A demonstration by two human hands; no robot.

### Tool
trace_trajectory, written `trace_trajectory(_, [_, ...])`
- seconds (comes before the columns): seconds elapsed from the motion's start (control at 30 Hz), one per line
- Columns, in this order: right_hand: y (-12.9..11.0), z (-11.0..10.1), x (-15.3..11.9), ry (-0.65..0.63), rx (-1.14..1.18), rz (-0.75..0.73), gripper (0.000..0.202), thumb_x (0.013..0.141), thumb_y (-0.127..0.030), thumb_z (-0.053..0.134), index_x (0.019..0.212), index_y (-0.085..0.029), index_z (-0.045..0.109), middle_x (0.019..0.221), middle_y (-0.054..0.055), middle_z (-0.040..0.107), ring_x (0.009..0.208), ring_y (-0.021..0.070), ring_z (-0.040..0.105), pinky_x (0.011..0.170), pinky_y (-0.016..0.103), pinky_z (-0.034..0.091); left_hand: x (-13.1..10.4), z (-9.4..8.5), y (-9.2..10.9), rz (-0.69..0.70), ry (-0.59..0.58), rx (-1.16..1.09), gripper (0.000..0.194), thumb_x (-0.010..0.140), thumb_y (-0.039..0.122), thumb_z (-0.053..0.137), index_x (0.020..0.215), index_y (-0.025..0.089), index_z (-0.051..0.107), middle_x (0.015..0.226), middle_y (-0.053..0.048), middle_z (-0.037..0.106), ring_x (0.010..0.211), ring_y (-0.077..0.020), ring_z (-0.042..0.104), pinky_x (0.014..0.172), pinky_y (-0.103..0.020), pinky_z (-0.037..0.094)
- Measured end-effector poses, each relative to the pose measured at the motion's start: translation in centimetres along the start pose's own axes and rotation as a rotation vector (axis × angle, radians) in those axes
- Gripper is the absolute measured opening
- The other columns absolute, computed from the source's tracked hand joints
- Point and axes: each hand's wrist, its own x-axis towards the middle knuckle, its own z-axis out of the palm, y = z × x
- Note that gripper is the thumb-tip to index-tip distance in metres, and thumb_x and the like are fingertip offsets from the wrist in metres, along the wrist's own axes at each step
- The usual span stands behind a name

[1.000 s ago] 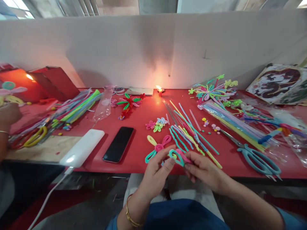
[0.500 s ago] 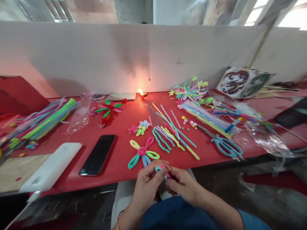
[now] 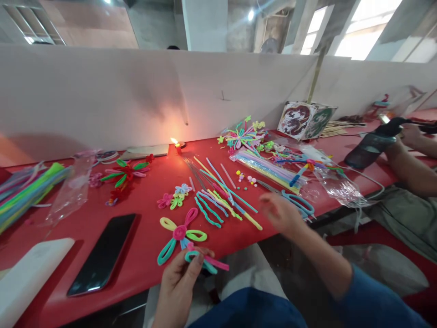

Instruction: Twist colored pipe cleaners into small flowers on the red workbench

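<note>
Left hand (image 3: 177, 284) pinches a small teal-and-pink pipe-cleaner loop piece (image 3: 205, 262) just off the desk's (image 3: 143, 228) near edge, thumb and fingers closed on its looped end, pink tail sticking out right. Right hand (image 3: 280, 213) is empty, fingers loosely spread, blurred, hovering over the desk near the teal scissors (image 3: 299, 203) and the loose pipe-cleaner lengths (image 3: 221, 200). The piece looks very light, fuzzy, with a bendable wire core; it likely deforms under squeeze, so best held at the twisted centre, not the loops. Finished flower (image 3: 180, 233) lies flat by the near edge, phone (image 3: 104, 255) to its left.
</note>
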Motion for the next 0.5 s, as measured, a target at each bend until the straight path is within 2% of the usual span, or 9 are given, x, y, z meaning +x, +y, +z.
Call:
trace_trajectory(0.03, [2.5,-1.2,1.3,0.127,-0.157,0.107,0.027,0.081,-0.035,0.044,0.098,-0.019,0.056,0.1,0.009,0.062,0.089,0.0209,0.059,0.078,0.032,0.045,0.0,-0.1,0.0,-0.01,0.014,-0.006,0.02,0.073,0.035,0.061,0.082,0.018,0.069,0.082,-0.005,0.069,0.078,-0.0178,0.06,0.069,-0.023,0.047])
trace_trajectory(0.1, [7.3,-3.4,3.6,0.21,-0.252,0.216,0.033,0.08,-0.034,0.043,0.103,-0.013,0.056,0.106,0.017,0.059,0.101,0.0296,0.054,0.083,0.042,0.042,0.0,-0.2,0.1,-0.033,0.026,-0.014,0.022,0.073,0.035,0.062,0.083,0.018,0.069,0.081,-0.004,0.069,0.077,-0.0175,0.06,0.067,-0.023,0.046])
trace_trajectory(0.17, [11.2,-5.0,5.1,0.204,-0.292,0.275,0.037,0.075,-0.033,0.049,0.102,-0.01,0.057,0.104,0.02,0.06,0.099,0.0334,0.055,0.081,0.046,0.043,0.0,0.0,0.2,-0.06,0.012,-0.011,0.023,0.073,0.037,0.062,0.083,0.017,0.069,0.079,-0.005,0.068,0.075,-0.0171,0.059,0.065,-0.023,0.046])
trace_trajectory(0.23, [13.6,-5.7,5.7,0.15,-0.298,0.3,0.041,0.071,-0.037,0.055,0.102,-0.01,0.058,0.098,0.018,0.064,0.091,0.0319,0.06,0.074,0.042,0.047,0.0,0.1,0.2,-0.073,-0.006,-0.003,0.024,0.074,0.038,0.061,0.083,0.017,0.069,0.078,-0.004,0.068,0.071,-0.016,0.059,0.064,-0.023,0.046])
trace_trajectory(0.33, [14.9,-5.4,5.6,0.077,-0.298,0.282,0.052,0.066,-0.038,0.061,0.108,-0.009,0.056,0.102,0.017,0.064,0.092,0.0294,0.061,0.075,0.037,0.047,0.2,0.2,-0.1,-0.062,0.004,0.014,0.023,0.073,0.038,0.062,0.083,0.018,0.069,0.074,-0.003,0.067,0.069,-0.0147,0.058,0.064,-0.021,0.045])
trace_trajectory(0.5, [13.2,-3.9,5.5,0.067,-0.329,0.266,0.059,0.071,-0.034,0.058,0.125,-0.014,0.044,0.115,0.016,0.06,0.101,0.0315,0.057,0.081,0.04,0.044,0.5,0.3,-0.4,-0.071,0.039,0.008,0.027,0.068,0.042,0.065,0.078,0.017,0.07,0.065,-0.002,0.065,0.063,-0.0153,0.057,0.06,-0.021,0.046])
